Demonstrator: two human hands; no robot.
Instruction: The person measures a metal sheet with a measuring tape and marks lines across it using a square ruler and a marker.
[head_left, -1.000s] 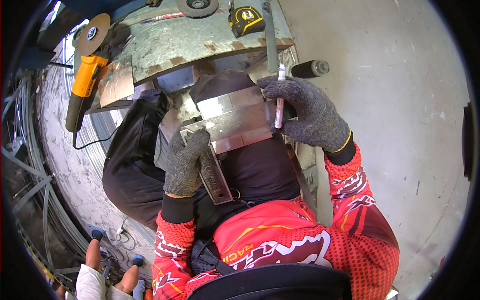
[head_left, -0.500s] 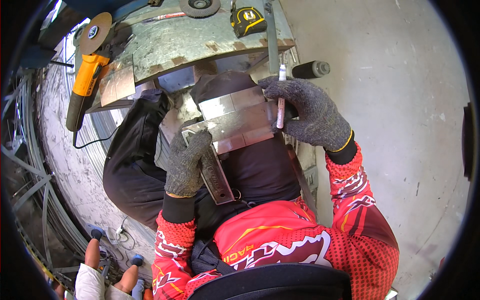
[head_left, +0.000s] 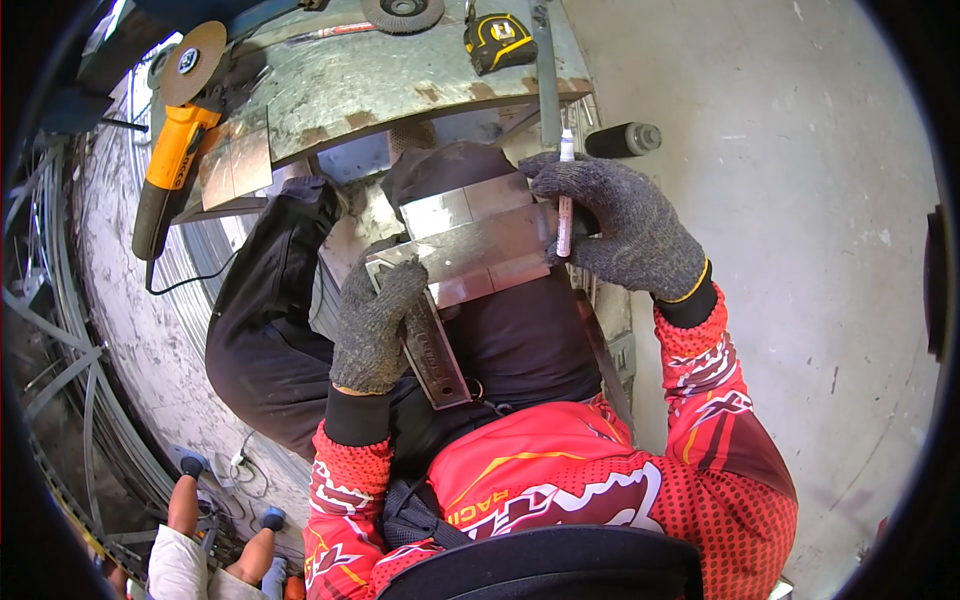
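Note:
Across my thigh lies a flat metal plate (head_left: 440,211) with thin lines marked on it. A try square's steel blade (head_left: 478,246) rests over the plate, and its dark handle (head_left: 437,362) slants down toward my waist. My left hand (head_left: 368,325), in a dark grey knit glove, is closed around the square's corner at the plate's left edge. Beside the plate's right end, my gloved right hand (head_left: 632,225) holds a white marker (head_left: 565,205) upright between thumb and fingers. Its fingertips are close to the blade's end; whether they touch is unclear.
An orange angle grinder (head_left: 178,150) leans at the left beside another metal plate (head_left: 236,160). On the worn bench (head_left: 380,85) are a tape measure (head_left: 498,43) and a flap disc (head_left: 402,12). A dark cylinder (head_left: 624,140) lies right of it. Another person's legs (head_left: 185,505) show lower left.

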